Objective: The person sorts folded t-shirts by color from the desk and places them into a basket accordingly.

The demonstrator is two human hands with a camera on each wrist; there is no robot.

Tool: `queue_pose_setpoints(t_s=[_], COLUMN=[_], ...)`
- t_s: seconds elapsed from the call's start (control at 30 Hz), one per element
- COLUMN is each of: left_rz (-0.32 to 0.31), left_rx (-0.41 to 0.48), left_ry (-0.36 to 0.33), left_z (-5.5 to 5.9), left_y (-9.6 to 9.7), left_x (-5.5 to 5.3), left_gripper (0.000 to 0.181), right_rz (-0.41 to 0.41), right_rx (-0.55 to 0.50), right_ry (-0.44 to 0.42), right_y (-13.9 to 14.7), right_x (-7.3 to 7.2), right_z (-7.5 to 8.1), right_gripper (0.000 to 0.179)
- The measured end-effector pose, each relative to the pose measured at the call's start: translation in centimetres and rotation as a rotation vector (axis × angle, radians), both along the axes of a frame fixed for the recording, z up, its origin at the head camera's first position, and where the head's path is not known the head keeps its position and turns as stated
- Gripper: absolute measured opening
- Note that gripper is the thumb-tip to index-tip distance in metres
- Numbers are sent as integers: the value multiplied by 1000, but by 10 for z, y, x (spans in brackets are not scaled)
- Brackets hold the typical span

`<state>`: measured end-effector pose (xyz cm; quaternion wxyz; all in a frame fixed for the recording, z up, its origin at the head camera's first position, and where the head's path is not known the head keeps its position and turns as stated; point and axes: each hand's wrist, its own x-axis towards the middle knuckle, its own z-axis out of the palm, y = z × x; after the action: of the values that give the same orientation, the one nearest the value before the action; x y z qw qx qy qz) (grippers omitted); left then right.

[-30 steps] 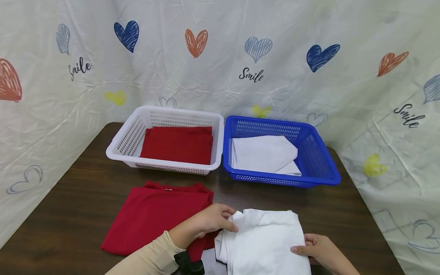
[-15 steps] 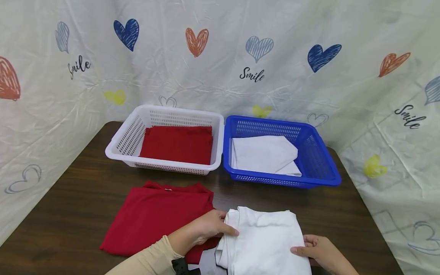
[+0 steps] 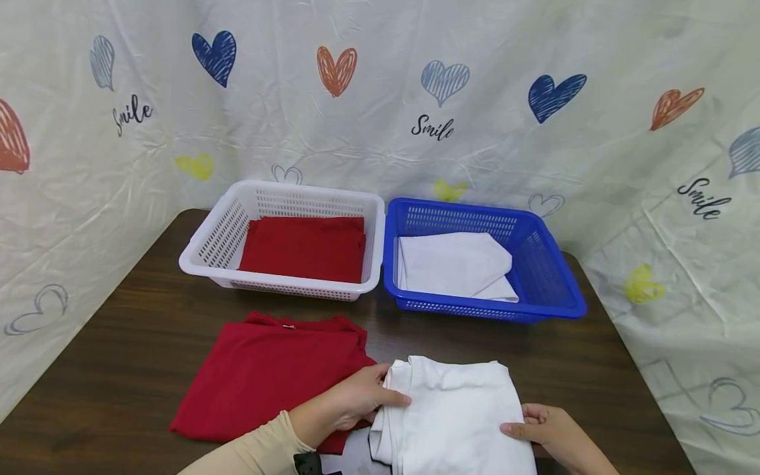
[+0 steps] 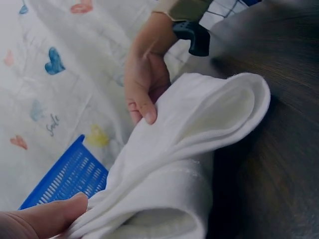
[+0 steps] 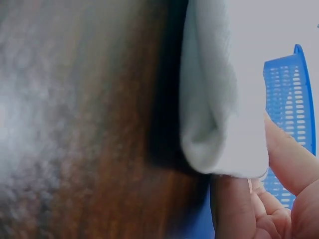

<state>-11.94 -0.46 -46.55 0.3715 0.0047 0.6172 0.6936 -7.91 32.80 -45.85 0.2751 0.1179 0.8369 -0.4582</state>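
A folded white shirt [image 3: 457, 412] is held up close over the table at the front. My left hand [image 3: 359, 396] pinches its left side near the upper corner, thumb on top and fingers behind the layers. On the right edge, my right hand [image 3: 549, 432] grips the fold with its thumb on top and fingers beneath. The left wrist view shows the looped layers of the shirt [image 4: 164, 144] end-on, between both hands. In the right wrist view, the rounded fold [image 5: 209, 124] lies beside the thumb. A red T-shirt [image 3: 273, 369] lies folded on the table under my left forearm.
Behind the work stand a white basket [image 3: 198, 267] with folded red cloth [image 3: 303, 247] and a blue basket [image 3: 552, 307] with folded white cloth [image 3: 451, 264]. Pale grey fabric [image 3: 359, 455] shows between the two shirts. A printed curtain [image 3: 368, 132] surrounds the dark wooden table [image 3: 89, 389].
My left fingers have slipped behind the white shirt's upper left corner, which now sits squarer and slightly further left. My right hand has kept its grip in nearly the same place.
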Motion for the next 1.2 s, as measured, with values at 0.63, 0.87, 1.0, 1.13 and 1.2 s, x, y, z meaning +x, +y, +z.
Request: queue_pose_setpoints(t_s=[0.63, 0.87, 1.0, 1.13, 1.2], left_rz=[7, 46, 58, 71, 76], left_rx=[-74, -98, -112, -116, -129], left_ry=[65, 97, 121, 128, 132], left_z=[26, 41, 52, 63, 69], left_y=[-17, -25, -27, -29, -30], left_x=[-12, -22, -26, -30, -33], left_gripper=[42, 47, 49, 47, 45], right_rz=[62, 73, 99, 102, 111], right_rx=[-127, -207, -192, -154, -166], right_ry=[-11, 47, 93, 96, 93], right_y=[-9, -15, -17, -17, -17], right_x=[2, -2, -6, -10, -14], right_z=[27, 47, 60, 75, 83], right_gripper=[50, 58, 57, 62, 63])
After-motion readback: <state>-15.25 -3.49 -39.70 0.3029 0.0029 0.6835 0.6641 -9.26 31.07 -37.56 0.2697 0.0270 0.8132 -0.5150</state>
